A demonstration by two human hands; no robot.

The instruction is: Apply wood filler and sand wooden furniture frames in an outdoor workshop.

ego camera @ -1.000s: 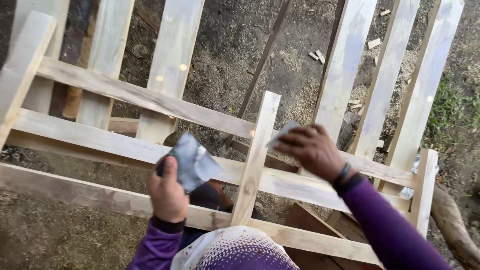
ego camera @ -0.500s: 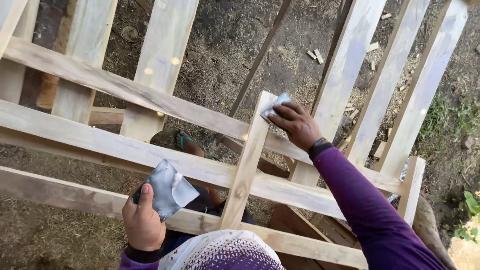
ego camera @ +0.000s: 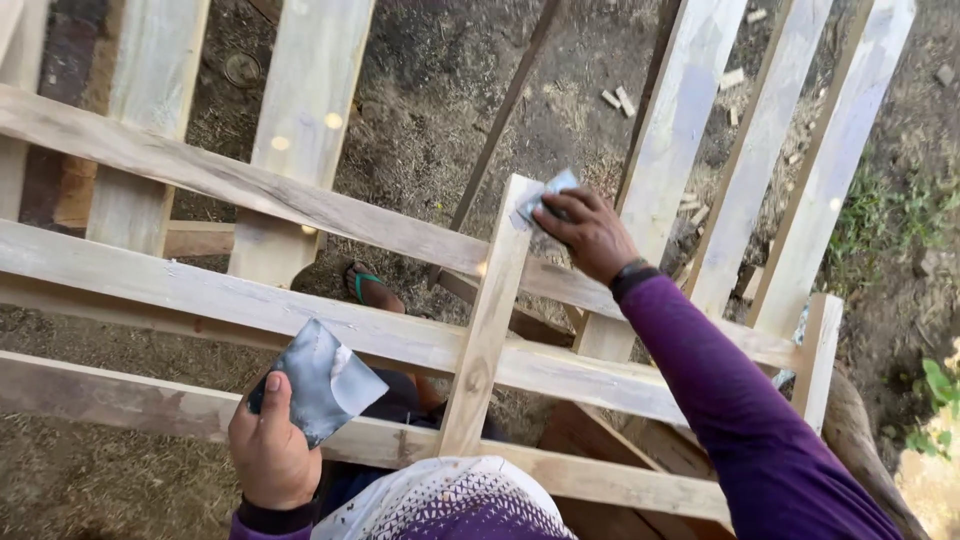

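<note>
The right hand (ego camera: 588,232) has travelled up the pale upright wooden slat (ego camera: 490,320) since a second ago; back then it hovered just right of the slat's top, half a second ago it landed there, and now it sits on the very top end, fingers flat and close together, pressing a small grey sheet of sandpaper (ego camera: 545,196) onto the corner where the slat meets the long diagonal rail (ego camera: 250,190); so the rubbing looks to have shifted to that top end. The left hand (ego camera: 270,450) has dropped lower and left; it holds a larger grey folded sheet of sandpaper (ego camera: 322,378), thumb pinching it against the curled fingers, just above the near horizontal rail (ego camera: 120,395), not working the wood. A sandalled foot (ego camera: 368,288) shows on the sawdust-strewn ground (ego camera: 430,110) below.
</note>
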